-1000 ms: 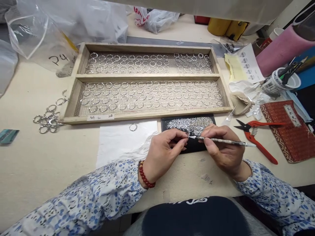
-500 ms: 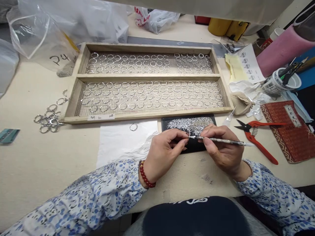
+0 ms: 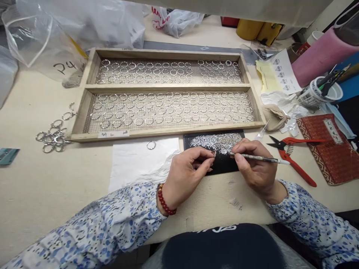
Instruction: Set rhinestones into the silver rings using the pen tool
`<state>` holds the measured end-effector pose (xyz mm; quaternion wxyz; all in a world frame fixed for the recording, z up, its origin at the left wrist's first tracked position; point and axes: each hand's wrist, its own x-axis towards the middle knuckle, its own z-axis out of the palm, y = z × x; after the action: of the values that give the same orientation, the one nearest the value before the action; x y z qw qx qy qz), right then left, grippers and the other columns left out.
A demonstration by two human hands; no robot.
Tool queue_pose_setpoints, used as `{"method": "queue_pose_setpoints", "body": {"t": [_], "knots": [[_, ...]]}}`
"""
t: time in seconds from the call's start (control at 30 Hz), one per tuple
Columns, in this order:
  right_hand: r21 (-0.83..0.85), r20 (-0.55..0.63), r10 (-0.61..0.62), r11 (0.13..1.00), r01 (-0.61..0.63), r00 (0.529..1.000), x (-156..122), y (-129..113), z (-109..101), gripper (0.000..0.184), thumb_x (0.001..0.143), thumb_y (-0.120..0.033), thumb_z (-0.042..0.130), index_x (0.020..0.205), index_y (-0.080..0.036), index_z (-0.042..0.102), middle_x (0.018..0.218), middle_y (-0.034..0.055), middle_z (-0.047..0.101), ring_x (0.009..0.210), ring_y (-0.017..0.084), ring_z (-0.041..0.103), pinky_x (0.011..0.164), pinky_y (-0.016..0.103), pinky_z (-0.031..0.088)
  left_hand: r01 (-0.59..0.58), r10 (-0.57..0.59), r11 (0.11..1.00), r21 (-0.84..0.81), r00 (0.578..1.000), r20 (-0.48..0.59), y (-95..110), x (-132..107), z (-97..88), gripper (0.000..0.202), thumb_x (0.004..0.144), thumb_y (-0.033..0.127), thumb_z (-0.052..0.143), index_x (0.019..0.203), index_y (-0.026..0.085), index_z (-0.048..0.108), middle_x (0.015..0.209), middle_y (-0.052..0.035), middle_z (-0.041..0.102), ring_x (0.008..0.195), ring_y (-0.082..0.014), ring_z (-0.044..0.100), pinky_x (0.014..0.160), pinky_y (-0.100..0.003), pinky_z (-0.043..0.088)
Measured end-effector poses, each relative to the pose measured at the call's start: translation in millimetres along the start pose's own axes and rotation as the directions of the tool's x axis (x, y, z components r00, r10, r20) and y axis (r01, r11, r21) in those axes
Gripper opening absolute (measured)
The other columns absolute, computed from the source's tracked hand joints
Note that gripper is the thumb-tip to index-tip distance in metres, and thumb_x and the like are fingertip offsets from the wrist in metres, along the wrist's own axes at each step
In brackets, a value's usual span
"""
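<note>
Pinched a ring (likely light, stiff, slippery, best taken edgewise) in left grip, a slim stick in right grip alongside.

A person's left grip is closed in a fingertip pinch, thumb set against the forefinger, with the sleeved left forearm stretching in from the lower left. Facing it, just apart, the right grip is curled in a pen-style hold, the sleeved right forearm angling in from the lower right
</note>
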<state>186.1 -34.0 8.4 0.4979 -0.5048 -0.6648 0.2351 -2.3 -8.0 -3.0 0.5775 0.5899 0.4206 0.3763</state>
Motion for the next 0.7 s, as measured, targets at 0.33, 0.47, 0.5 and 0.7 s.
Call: {"method": "queue_pose_setpoints", "body": {"t": [0.33, 0.47, 0.5, 0.7], "knots": [[-0.139, 0.069, -0.005, 0.990, 0.015, 0.998, 1.8, 3.4, -2.6, 0.013, 0.076, -0.006, 0.055, 0.082, -0.017, 0.056, 0.073, 0.0013, 0.054, 0.070, 0.015, 0.052, 0.064, 0.034, 0.044, -0.002, 0.002, 0.999, -0.032, 1.000, -0.005, 2.8, 0.6, -0.5, 0.005, 0.081, 0.013, 0.066, 0.085, 0.012, 0.069, 0.090, -0.0069, 0.068, 0.073, -0.0146, 0.069, 0.062, -0.027, 0.067], [-0.155, 0.071, -0.010, 0.988, 0.021, 0.997, 1.9, 4.1, -2.0, 0.012, 0.077, -0.006, 0.055, 0.081, -0.017, 0.056, 0.072, 0.0012, 0.054, 0.069, 0.015, 0.052, 0.063, 0.033, 0.044, -0.008, 0.008, 1.000, -0.028, 1.000, -0.001, 2.2, 0.7, -0.5, 0.006, 0.081, 0.013, 0.065, 0.086, 0.013, 0.069, 0.090, -0.0067, 0.068, 0.073, -0.0145, 0.069, 0.063, -0.027, 0.067], [-0.161, 0.073, -0.010, 0.987, 0.022, 0.997, 1.9, 4.6, -1.9, 0.012, 0.077, -0.006, 0.055, 0.082, -0.017, 0.056, 0.073, 0.0012, 0.054, 0.069, 0.014, 0.052, 0.063, 0.033, 0.044, -0.010, 0.009, 1.000, -0.028, 1.000, -0.001, 2.0, 0.7, -0.6, 0.006, 0.081, 0.013, 0.065, 0.086, 0.013, 0.069, 0.090, -0.0067, 0.068, 0.074, -0.0146, 0.069, 0.063, -0.027, 0.067], [-0.133, 0.058, -0.025, 0.991, 0.033, 0.998, 2.2, 3.4, -2.2, 0.015, 0.076, -0.004, 0.056, 0.083, -0.018, 0.057, 0.075, 0.0010, 0.055, 0.071, 0.014, 0.054, 0.064, 0.033, 0.045, -0.006, 0.006, 0.999, -0.036, 1.000, -0.004, 1.0, 0.2, -0.5, 0.006, 0.081, 0.012, 0.065, 0.086, 0.013, 0.069, 0.090, -0.0066, 0.068, 0.074, -0.0148, 0.069, 0.063, -0.027, 0.067]]}}
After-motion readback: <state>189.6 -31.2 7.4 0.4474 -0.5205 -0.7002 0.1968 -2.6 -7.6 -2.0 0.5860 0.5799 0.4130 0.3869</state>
